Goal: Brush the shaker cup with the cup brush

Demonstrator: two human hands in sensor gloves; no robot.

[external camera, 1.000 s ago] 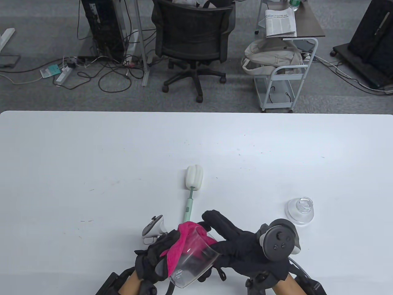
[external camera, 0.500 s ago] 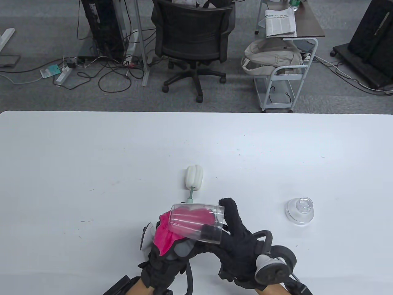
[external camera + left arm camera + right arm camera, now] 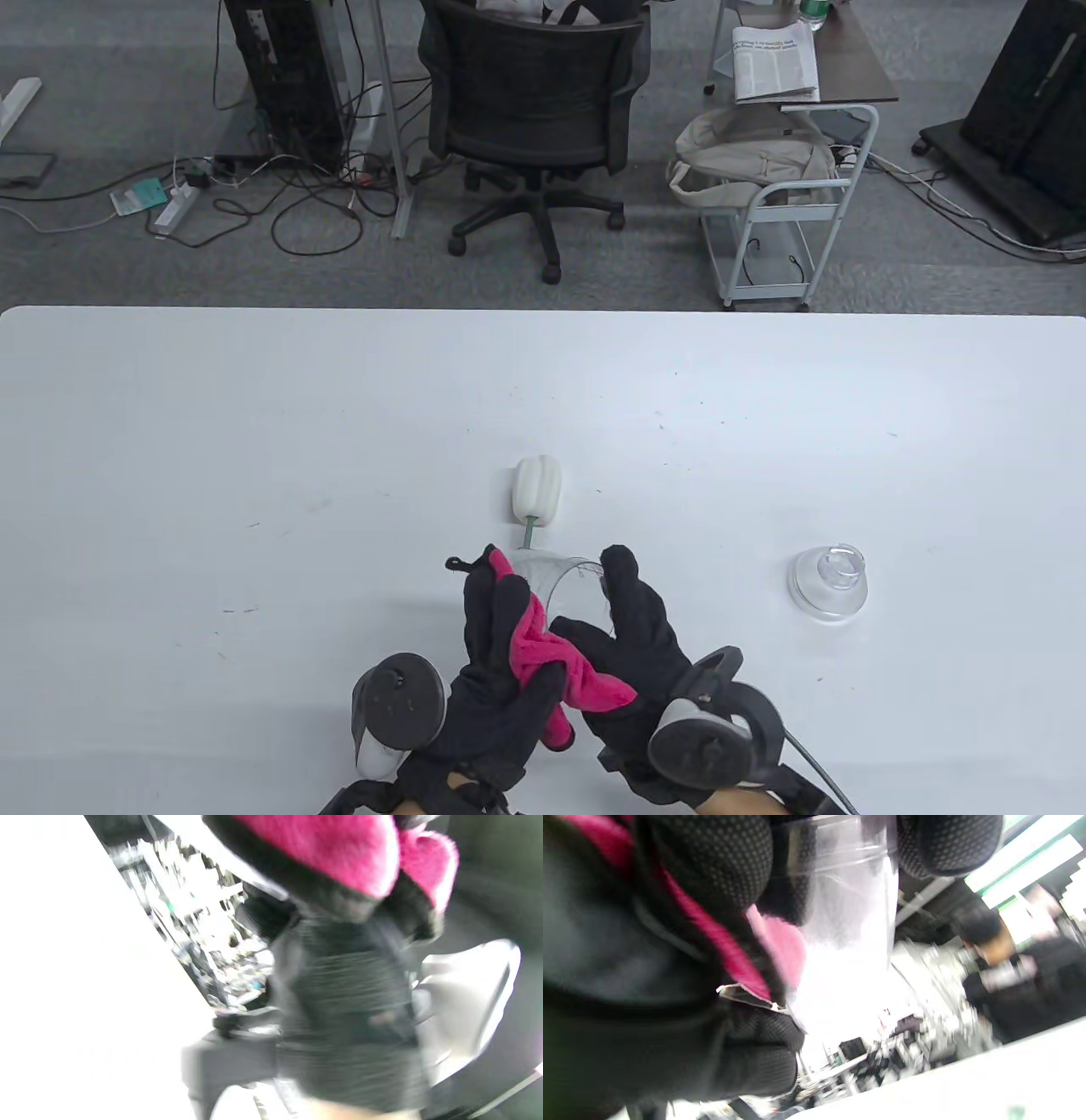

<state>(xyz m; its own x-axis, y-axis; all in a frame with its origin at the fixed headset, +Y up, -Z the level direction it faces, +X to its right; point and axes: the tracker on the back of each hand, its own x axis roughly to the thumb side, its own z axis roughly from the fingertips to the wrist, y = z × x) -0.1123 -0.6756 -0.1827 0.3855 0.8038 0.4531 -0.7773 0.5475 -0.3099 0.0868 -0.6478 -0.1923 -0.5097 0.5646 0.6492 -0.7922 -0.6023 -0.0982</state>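
Note:
The clear shaker cup point(image 3: 570, 590) is held between both hands near the table's front edge; it also shows in the right wrist view point(image 3: 846, 895). My right hand point(image 3: 632, 632) grips the cup's side. My left hand point(image 3: 501, 645) presses a pink cloth point(image 3: 556, 666) against the cup; the cloth fills the top of the blurred left wrist view point(image 3: 339, 853). The cup brush point(image 3: 537, 492), white sponge head and green handle, lies on the table just beyond the cup, untouched; its handle is partly hidden behind the cup.
A clear domed lid point(image 3: 830, 581) sits on the table to the right of my hands. Beyond the table's far edge stand an office chair point(image 3: 534, 110) and a small cart point(image 3: 785, 212).
The cup has turned in my hands. My left hand has slid over the cup's near side with the cloth, and the cloth now hangs out between both hands. My right hand still grips the cup.

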